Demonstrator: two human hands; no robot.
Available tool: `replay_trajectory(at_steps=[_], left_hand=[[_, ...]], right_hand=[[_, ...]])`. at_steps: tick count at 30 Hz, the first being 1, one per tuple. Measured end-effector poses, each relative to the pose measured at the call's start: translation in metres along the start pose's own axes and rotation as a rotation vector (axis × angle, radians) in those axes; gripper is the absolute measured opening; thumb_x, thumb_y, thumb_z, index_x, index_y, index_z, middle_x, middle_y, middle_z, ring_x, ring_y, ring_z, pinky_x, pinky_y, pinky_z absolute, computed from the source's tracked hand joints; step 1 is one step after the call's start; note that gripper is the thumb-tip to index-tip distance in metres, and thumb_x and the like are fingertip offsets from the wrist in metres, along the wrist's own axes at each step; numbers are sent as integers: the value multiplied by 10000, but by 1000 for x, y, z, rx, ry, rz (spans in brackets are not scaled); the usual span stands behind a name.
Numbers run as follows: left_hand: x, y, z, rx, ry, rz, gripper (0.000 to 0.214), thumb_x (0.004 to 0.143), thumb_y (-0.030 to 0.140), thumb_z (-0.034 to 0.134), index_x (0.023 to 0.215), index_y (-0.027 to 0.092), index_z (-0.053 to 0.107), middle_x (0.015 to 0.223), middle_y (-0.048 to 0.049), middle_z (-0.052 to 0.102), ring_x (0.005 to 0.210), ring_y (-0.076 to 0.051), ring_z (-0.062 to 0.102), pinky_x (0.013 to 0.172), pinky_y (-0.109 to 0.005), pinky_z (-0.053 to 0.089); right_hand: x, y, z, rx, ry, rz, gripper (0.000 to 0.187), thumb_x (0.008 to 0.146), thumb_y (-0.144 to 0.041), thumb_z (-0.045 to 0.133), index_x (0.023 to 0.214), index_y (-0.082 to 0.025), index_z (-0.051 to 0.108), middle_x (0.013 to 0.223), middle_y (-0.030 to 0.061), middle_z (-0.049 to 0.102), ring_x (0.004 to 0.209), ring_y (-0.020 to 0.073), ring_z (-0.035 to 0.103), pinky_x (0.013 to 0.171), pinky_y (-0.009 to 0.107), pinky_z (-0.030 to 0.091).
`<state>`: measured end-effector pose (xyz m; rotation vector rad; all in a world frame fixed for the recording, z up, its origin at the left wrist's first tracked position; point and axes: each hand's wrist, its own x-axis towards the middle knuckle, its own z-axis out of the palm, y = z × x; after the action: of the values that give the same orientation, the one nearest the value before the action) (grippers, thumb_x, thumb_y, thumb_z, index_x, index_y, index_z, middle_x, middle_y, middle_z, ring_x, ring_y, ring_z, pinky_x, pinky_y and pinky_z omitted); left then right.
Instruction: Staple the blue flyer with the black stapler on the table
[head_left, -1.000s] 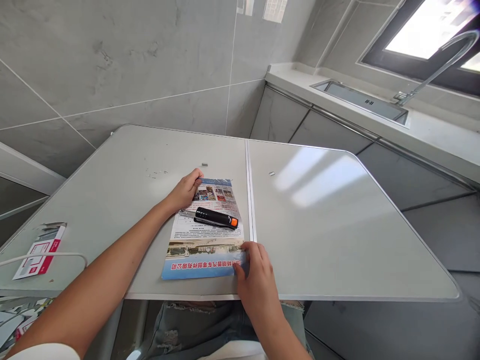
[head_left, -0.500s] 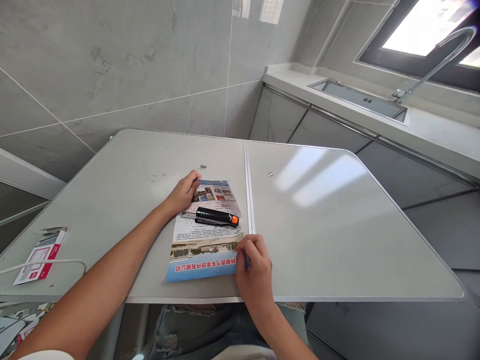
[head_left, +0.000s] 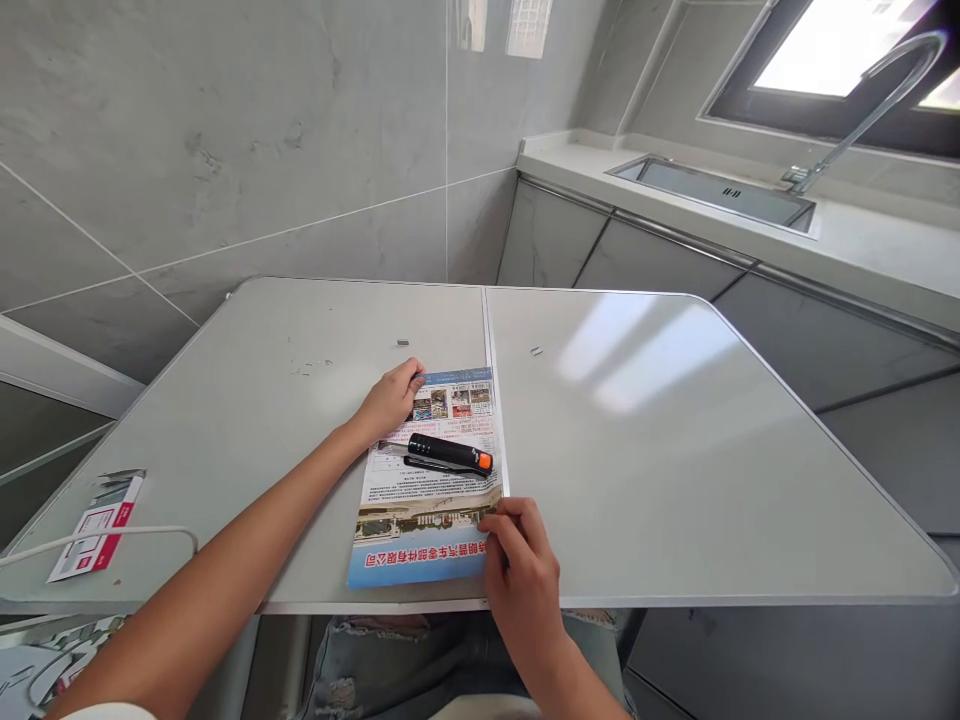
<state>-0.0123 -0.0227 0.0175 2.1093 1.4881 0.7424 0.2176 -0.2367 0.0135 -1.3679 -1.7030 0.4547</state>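
A printed leaflet [head_left: 431, 510] with a blue band and red lettering lies on the white table, its print upside down to me. On top of it rests a black stapler [head_left: 448, 454] with an orange end, pointing left. My left hand [head_left: 390, 402] is closed on the leaflet's far left corner. Thumb and fingers of my right hand [head_left: 523, 560] pinch its right edge near the lower corner. Neither hand touches the stapler's black body, though its metal end lies close to my left wrist.
Small strips of staples [head_left: 403, 343] lie beyond the leaflet. Another strip [head_left: 536, 351] is right of the table seam. At left, a white cable [head_left: 150, 529] crosses a pink and white card [head_left: 94, 545]. A counter with a sink [head_left: 720, 190] stands at the back right.
The leaflet and the stapler on it have shifted a little right, toward the table seam, with both hands. The leaflet's far right corner now lies squarer. The view has tilted slightly.
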Motion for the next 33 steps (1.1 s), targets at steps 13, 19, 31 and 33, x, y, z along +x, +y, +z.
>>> replay_trajectory(at_steps=[13,19,31,33], left_hand=[[31,51,43,39,-70,1,125,989,236,545,970,221,668,1028,-57,744,939,-242,658,816,-360,482],[37,65,68,123,-24,135,105,991,202,547,1052,201,633,1030,-80,704,1033,-262,609,910,-395,492],[56,-11,2,402,341,-99,404,981,141,433,1352,74,580,1425,-229,575,1342,-342,513,1143,-510,421],[56,-27,4,427,276,-140,503,986,112,395,1476,55,495,1557,-235,486,1445,-336,449,1198,-522,374]], right_hand=[[-16,31,-44,-153,70,22,260,996,-68,447,968,-235,643,1019,80,580,891,184,660,704,278,538],[-4,47,-70,-190,41,74,242,989,-100,449,967,-226,655,986,61,575,830,166,645,662,269,520],[119,60,-117,-88,-326,-313,368,945,-350,717,1271,-246,582,1205,117,627,1052,264,634,854,395,574],[139,54,-112,-154,-512,-369,549,910,-429,764,1376,-252,535,1319,144,604,1163,312,606,930,459,570]])
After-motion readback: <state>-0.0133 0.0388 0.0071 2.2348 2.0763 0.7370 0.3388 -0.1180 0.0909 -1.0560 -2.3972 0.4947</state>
